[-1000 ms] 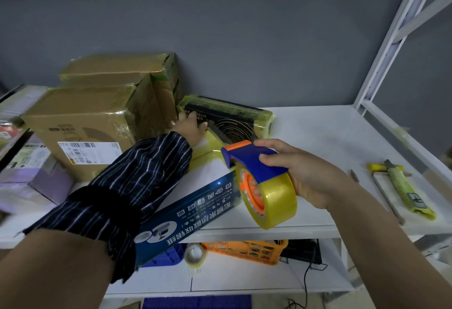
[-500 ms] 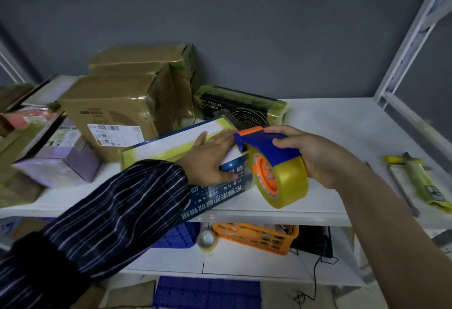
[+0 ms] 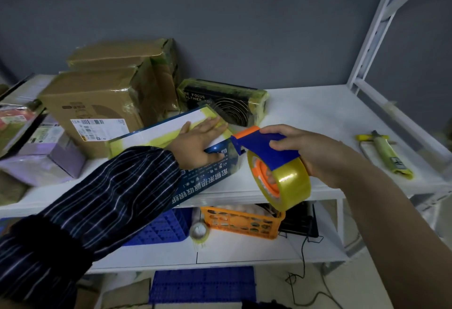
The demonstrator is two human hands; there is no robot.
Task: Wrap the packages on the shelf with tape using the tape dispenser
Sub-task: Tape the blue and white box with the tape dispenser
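Blue-and-white package [image 3: 156,135] lying at the near edge of the shelf [image 3: 318,117], mid-taping.
Pinned under the flat, spread left hand [image 3: 198,142]; tape dispenser [image 3: 266,152] gripped by the right hand [image 3: 315,152] at its right end. Hold firm, pull the strip taut and straight.

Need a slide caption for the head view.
Left hand presses flat on the blue box while right hand holds the tape dispenser at its end.

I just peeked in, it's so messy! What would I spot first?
The blue and orange tape dispenser with its yellow roll, gripped by the right hand at the front edge of the shelf. Beside it, the left hand presses flat on a blue and white box.
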